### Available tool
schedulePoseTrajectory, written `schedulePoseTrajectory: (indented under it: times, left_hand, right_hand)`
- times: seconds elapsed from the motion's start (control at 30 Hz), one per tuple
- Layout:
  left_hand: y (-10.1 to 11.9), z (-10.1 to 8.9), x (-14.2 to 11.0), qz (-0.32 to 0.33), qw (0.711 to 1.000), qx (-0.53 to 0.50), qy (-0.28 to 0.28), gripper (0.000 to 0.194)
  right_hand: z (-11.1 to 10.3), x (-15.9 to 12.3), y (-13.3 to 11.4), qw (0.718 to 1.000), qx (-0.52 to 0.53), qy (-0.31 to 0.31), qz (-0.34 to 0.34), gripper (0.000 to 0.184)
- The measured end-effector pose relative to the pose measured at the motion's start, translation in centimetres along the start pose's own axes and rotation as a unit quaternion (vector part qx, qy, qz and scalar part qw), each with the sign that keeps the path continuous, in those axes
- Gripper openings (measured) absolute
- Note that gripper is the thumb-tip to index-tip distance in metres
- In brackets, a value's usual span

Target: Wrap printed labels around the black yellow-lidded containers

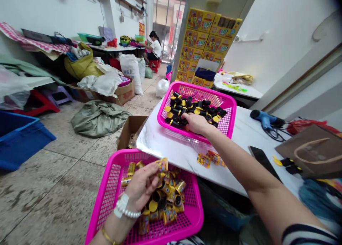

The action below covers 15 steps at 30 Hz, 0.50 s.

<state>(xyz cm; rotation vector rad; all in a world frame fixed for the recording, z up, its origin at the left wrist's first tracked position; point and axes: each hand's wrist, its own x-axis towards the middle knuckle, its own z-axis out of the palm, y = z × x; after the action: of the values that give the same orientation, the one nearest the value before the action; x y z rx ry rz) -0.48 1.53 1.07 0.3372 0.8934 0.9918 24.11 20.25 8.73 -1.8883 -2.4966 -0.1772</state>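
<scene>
My left hand pinches a small yellow printed label between thumb and fingers. It is held over the lower pink basket, where several small cylinders in yellow printed labels lie heaped. My right hand reaches into the upper pink basket on the table. Its thumb and fingers are closed down among black cylinders with yellow caps; the fingertips are partly hidden, so what they grip cannot be made out. More yellow printed labels lie on the table just below that basket.
On the white table are a blue heat-gun-like tool, a dark phone and a brown paper bag. Yellow printed boxes are stacked behind. A blue bin stands left. A person sits far back.
</scene>
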Motion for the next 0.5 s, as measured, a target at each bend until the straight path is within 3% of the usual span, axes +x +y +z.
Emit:
schedulePoseTrajectory:
  times: [0.23, 0.33, 0.43, 0.5]
  left_hand:
    - [2.2, 0.5, 1.4, 0.009, 0.992, -0.126, -0.012, 0.009]
    - [2.0, 0.4, 1.6, 0.013, 0.991, -0.132, 0.001, 0.01]
    - [1.6, 0.1, 1.7, 0.027, 0.992, -0.124, 0.01, 0.009]
    - [1.3, -0.1, 1.9, 0.04, 0.993, -0.111, 0.013, 0.01]
  right_hand:
    - [1.6, -0.6, -0.9, 0.997, -0.008, 0.067, 0.046, 0.034]
    - [0.9, -2.1, -1.1, 0.986, 0.026, 0.153, 0.053, 0.034]
    - [0.4, -5.0, -2.5, 0.956, 0.134, 0.258, -0.028, 0.03]
    - [1.0, -7.1, -4.2, 0.946, 0.171, 0.25, -0.115, 0.029]
